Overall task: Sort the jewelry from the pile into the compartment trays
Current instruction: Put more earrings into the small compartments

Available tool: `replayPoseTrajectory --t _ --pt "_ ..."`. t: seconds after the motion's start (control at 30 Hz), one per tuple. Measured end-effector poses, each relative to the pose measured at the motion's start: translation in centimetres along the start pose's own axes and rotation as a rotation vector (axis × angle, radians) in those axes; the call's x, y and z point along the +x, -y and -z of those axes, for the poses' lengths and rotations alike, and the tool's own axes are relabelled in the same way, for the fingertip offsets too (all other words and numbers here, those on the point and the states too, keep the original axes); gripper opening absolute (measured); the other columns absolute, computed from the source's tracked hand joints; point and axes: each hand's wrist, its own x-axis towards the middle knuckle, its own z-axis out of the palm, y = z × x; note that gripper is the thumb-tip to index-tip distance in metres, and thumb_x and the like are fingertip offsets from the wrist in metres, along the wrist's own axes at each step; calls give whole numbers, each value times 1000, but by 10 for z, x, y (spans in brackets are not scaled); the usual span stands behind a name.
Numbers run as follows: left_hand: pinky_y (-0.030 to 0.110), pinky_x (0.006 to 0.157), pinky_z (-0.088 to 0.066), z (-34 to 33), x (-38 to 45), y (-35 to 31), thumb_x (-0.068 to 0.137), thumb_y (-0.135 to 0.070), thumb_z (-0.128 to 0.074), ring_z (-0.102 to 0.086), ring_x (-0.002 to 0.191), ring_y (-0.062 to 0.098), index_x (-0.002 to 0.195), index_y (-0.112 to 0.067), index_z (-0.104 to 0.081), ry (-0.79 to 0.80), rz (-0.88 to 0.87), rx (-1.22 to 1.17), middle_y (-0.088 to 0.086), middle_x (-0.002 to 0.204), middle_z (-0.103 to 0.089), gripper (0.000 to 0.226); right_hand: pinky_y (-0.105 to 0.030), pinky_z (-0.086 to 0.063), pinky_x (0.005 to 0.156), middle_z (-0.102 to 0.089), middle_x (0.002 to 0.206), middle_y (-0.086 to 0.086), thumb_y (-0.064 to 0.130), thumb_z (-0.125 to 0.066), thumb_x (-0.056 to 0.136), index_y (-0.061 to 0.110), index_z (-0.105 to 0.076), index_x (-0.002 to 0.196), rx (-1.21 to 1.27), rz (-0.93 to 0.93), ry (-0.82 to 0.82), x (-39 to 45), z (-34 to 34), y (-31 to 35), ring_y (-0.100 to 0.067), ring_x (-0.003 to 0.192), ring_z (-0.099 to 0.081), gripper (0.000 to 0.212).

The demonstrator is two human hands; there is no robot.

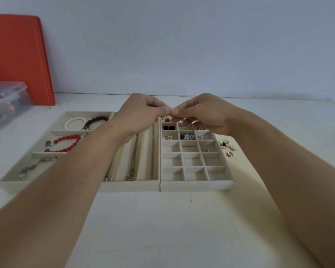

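Pinching a tiny piece [170, 108] between both hands [141, 115] [203, 113]; next you'll drop it in an empty grid tray [196, 185] cell at 6 o'clock.

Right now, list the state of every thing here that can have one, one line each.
Left hand: raised, pinching a tiny piece.
Right hand: raised, pinching the same piece.
Tiny piece: held between both hands, too small to identify.
Grid tray: far cells filled, near cells bare.
Loose earrings: unsorted, beside the grid tray.
Clear box: lid closed.

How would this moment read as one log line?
hands: left and right pinch small piece | above: grid tray | unsorted: earrings
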Motion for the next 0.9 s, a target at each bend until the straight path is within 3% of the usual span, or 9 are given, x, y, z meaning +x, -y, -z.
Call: replayPoseTrajectory --t 0.33,0.47,0.53,0.63,0.7,0.9 --pt "20 62 -41 5 -1 2 90 -29 -75 -55 72 9 87 -20 -76 89 102 80 -6 82 -69 10 -25 -47 64 -78 86 0 28 -82 82 13 -80 93 -143 16 -105 -1 -7 0 -10 71 -60 18" --pt "23 74 -42 6 -3 3 91 -26 -73 -55 77 4 89 -15 -76 152 113 151 -9 85 -68 11 -22 -45 61 -77 87 -2 37 -87 74 23 -81 82 -285 32 -138 1 -11 -1 -7 69 -59 18" --pt "23 78 -41 7 -4 3 90 -24 -74 -54 76 0 90 -14 -77 174 109 183 -13 84 -67 11 -18 -42 62 -75 81 9 39 -86 75 26 -81 80 -370 38 -139 0 -13 -2 -1 68 -58 14" --pt "21 69 -42 10 -5 0 90 -26 -74 -54 72 1 85 -18 -77 124 88 173 -11 85 -70 10 -20 -40 58 -65 66 13 38 -84 77 29 -81 79 -497 46 -138 -1 -20 -2 -6 61 -54 10" --pt "21 71 -43 11 -3 -2 90 -26 -73 -56 73 2 87 -19 -78 60 65 139 -8 86 -72 9 -20 -38 55 -60 62 12 37 -83 79 28 -80 77 -593 40 -131 -1 -25 -2 -7 57 -52 9" --pt "15 64 -43 12 -2 -4 92 -22 -71 -56 69 0 92 -18 -78 -12 45 64 -7 82 -69 8 -19 -36 58 -53 75 19 35 -79 84 32 -77 81 -751 18 -113 1 -33 -4 -3 71 -50 5"
